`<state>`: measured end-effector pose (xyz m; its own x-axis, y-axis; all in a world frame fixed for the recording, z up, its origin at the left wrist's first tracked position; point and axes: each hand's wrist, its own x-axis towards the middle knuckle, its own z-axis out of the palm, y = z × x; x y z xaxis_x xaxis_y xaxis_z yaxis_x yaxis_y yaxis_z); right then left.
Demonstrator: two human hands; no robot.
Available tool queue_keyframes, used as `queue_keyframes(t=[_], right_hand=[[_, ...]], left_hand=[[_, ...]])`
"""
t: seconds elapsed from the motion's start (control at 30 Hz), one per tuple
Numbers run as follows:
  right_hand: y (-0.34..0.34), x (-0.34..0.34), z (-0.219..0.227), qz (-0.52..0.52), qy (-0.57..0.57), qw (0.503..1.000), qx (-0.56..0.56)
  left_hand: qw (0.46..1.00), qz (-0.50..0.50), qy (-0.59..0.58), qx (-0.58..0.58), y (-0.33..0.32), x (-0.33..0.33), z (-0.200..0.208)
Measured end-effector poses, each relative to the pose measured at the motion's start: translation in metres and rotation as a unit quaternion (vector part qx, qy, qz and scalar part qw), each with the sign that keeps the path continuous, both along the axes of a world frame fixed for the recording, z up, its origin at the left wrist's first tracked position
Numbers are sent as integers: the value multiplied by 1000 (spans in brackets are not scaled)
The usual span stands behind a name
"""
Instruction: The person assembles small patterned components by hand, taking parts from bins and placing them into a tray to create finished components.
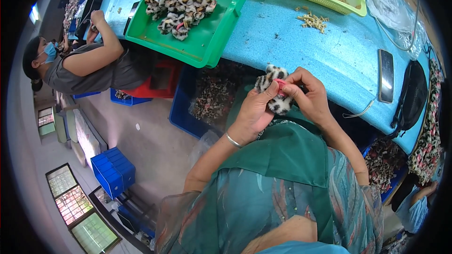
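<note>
A small spotted plush piece (281, 106), black, white and a little brown with a pink part, is held between my two hands in front of my chest, close to the table's near edge. My left hand (258, 107) is closed on its left side, thumb pressed near the pink part. With thumb and fingers pinched together, my right hand (308, 93) grips the pink part from the other side. What lies under the fingertips is hidden.
A green tray (207, 59) of spotted plush pieces and a yellow-green basket (320, 1) of small tan pieces stand on the blue table (282, 37). Loose tan pieces (313, 21), a phone (386, 76) and a black pouch (412, 91) lie there. A masked co-worker (89, 66) sits left.
</note>
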<state>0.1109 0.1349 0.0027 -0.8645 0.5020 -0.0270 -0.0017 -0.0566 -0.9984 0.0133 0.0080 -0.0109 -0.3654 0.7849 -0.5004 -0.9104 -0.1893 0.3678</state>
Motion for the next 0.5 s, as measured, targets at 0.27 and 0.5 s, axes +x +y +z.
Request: queue_keyframes(t=[0.27,0.5], right_hand=[[5,6,-18,26,6,998,63],[4,-13,-1,-25,49,978,200]], left_hand=[[1000,-9,13,-20,1,-2,0],[988,-6,144,-51,3,1,9]])
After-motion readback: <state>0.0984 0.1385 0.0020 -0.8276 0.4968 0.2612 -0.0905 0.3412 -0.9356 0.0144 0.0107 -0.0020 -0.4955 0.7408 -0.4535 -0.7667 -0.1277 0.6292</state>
